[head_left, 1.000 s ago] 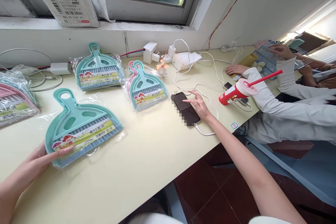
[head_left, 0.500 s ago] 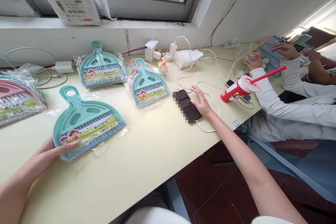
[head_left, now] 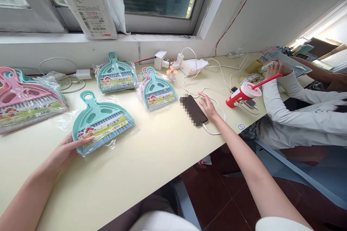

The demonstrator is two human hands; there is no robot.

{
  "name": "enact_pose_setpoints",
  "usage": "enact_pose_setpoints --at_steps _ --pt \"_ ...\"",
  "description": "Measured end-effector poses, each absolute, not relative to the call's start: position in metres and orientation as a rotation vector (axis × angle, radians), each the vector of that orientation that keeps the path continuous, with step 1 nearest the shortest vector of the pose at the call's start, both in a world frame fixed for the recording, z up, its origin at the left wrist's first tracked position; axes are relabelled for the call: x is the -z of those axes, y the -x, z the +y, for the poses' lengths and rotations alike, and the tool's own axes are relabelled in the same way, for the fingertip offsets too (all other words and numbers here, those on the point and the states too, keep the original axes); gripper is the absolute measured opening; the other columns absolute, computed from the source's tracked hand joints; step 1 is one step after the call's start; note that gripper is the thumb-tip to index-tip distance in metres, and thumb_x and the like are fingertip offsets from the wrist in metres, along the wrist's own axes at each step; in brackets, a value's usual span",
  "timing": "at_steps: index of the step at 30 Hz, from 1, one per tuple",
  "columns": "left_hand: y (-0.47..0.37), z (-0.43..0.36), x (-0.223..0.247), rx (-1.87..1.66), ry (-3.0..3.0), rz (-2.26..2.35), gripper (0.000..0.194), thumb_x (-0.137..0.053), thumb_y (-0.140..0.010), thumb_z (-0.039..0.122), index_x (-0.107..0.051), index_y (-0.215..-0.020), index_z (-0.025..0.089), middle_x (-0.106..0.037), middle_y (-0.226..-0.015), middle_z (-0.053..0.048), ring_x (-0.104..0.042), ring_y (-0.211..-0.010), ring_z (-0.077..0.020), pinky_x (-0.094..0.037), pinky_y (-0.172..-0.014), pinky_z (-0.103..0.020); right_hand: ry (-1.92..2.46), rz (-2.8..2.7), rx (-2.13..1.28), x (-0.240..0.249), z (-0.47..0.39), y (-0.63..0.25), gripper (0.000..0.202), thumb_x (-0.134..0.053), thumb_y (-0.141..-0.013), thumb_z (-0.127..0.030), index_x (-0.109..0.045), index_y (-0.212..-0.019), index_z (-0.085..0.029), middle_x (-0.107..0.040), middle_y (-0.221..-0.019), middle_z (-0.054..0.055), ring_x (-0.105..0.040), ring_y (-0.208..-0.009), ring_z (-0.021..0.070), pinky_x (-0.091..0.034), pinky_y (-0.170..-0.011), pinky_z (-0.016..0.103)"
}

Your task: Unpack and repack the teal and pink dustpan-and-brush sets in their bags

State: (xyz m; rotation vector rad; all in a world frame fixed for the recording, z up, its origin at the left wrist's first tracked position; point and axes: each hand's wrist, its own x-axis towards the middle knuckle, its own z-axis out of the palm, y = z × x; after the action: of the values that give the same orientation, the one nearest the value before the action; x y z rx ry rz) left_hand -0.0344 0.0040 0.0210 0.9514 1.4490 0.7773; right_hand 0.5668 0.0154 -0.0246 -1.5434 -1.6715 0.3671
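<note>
My left hand (head_left: 71, 145) grips the lower left edge of a wrapped teal dustpan and brush set (head_left: 101, 122), thumb over its printed label. My right hand (head_left: 208, 106) has its fingers apart beside a dark phone (head_left: 195, 110), which lies on the table with a white cable plugged in; nothing is held in it. Behind the gripped set sits another teal set (head_left: 115, 74). A smaller-looking teal set (head_left: 158, 88) with pink behind it is near the middle. Pink and teal sets (head_left: 29, 99) lie at the far left.
A red cup (head_left: 241, 95) with a straw leans toward the right on the pale table (head_left: 130, 173). White cables, adapters (head_left: 160, 59) and a small orange fan (head_left: 171, 73) lie near the wall. At the right, another person's hands (head_left: 279, 68) hold small items.
The view has shifted, so the sets at left appear farther right. The phone's screen looks darker. The other person's hands have come together on an item.
</note>
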Motion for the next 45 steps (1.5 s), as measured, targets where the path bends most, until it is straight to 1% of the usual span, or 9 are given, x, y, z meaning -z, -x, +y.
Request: enact_pose_setpoints --at_steps 6,10,14,19,22,28,36,41,45 --pt "0.034 0.001 -0.025 -0.952 -0.796 1.177 0.057 -0.086 -0.057 0.027 -0.068 -0.109 0.015 -0.075 -0.109 -0.011 -0.072 -0.093 -0.0297 -0.064 -0.067 -0.029 1.524 -1.457 -0.424 0.034 0.015 -0.566 0.055 -0.054 -0.087 -0.061 -0.057 -0.126 -0.022 -0.061 -0.134 0.015 -0.056 -0.126 0.0265 -0.041 -0.111 0.048" --pt "0.037 -0.003 -0.023 -1.02 -0.726 1.019 0.047 -0.074 -0.064 0.016 -0.066 -0.11 0.009 -0.072 -0.112 -0.015 -0.072 -0.089 -0.0271 -0.064 -0.069 -0.034 1.483 -1.355 -0.41 0.03 0.011 -0.559 0.047 -0.061 -0.082 -0.051 -0.062 -0.117 -0.02 -0.069 -0.118 0.014 -0.064 -0.113 0.0269 -0.048 -0.103 0.049" --pt "0.042 -0.003 -0.016 -1.078 -0.701 0.877 0.044 -0.069 -0.069 0.012 -0.064 -0.112 0.008 -0.07 -0.117 -0.016 -0.071 -0.089 -0.0259 -0.063 -0.072 -0.038 1.437 -1.378 -0.019 -0.004 0.009 -0.498 0.034 -0.053 -0.087 -0.038 -0.067 -0.11 -0.018 -0.069 -0.113 0.013 -0.066 -0.102 0.0274 -0.051 -0.096 0.051" --pt "0.047 -0.002 -0.009 -1.012 -0.686 0.81 0.048 -0.067 -0.068 0.009 -0.063 -0.116 0.005 -0.071 -0.113 -0.017 -0.072 -0.092 -0.0242 -0.061 -0.079 -0.031 1.0 -2.175 0.04 -0.041 -0.002 -0.331 0.047 -0.063 -0.09 -0.025 -0.055 -0.136 -0.03 -0.055 -0.141 0.007 -0.05 -0.132 0.027 -0.04 -0.112 0.05" --pt "0.056 -0.003 -0.008 -1.001 -0.715 0.828 0.054 -0.067 -0.067 0.011 -0.061 -0.12 0.005 -0.072 -0.11 -0.017 -0.072 -0.085 -0.0215 -0.061 -0.072 -0.027 0.838 -2.278 -0.028 -0.039 0.002 -0.249 0.054 -0.067 -0.088 -0.022 -0.053 -0.139 -0.031 -0.05 -0.148 0.005 -0.045 -0.138 0.0279 -0.04 -0.113 0.051" --pt "0.077 -0.004 -0.013 -0.854 -0.869 0.848 0.062 -0.069 -0.068 0.016 -0.057 -0.129 0.011 -0.072 -0.102 -0.016 -0.07 -0.071 -0.0213 -0.058 -0.054 -0.026 0.857 -2.108 -0.309 -0.007 0.01 -0.213 0.013 -0.066 -0.091 -0.034 -0.078 -0.096 -0.037 -0.073 -0.114 0.0 -0.061 -0.118 0.0312 -0.046 -0.102 0.055" --pt "0.075 -0.007 -0.024 -0.745 -0.946 0.843 0.043 -0.072 -0.08 0.044 -0.067 -0.113 0.017 -0.071 -0.106 -0.013 -0.068 -0.085 -0.0225 -0.063 -0.067 -0.034 1.02 -1.856 -0.582 -0.005 0.001 -0.22 0.027 -0.061 -0.091 -0.047 -0.078 -0.076 -0.032 -0.077 -0.083 0.001 -0.066 -0.092 0.0288 -0.044 -0.097 0.049" --pt "0.072 -0.009 -0.028 -0.753 -0.941 0.916 0.04 -0.074 -0.076 0.031 -0.067 -0.111 0.014 -0.071 -0.099 -0.012 -0.068 -0.077 -0.0214 -0.062 -0.064 -0.031 1.135 -1.884 -0.593 -0.003 0.0 -0.214 0.026 -0.065 -0.09 -0.04 -0.076 -0.068 -0.03 -0.076 -0.078 0.0 -0.06 -0.081 0.025 -0.036 -0.099 0.047" --pt "0.067 -0.009 -0.026 -0.732 -0.988 0.89 0.06 -0.076 -0.072 0.021 -0.058 -0.129 0.016 -0.072 -0.097 -0.01 -0.068 -0.068 -0.0192 -0.063 -0.063 -0.032 1.195 -1.885 -0.561 0.0 0.002 -0.215 0.025 -0.066 -0.09 -0.035 -0.074 -0.067 -0.029 -0.075 -0.076 0.001 -0.055 -0.078 0.0243 -0.036 -0.095 0.046"
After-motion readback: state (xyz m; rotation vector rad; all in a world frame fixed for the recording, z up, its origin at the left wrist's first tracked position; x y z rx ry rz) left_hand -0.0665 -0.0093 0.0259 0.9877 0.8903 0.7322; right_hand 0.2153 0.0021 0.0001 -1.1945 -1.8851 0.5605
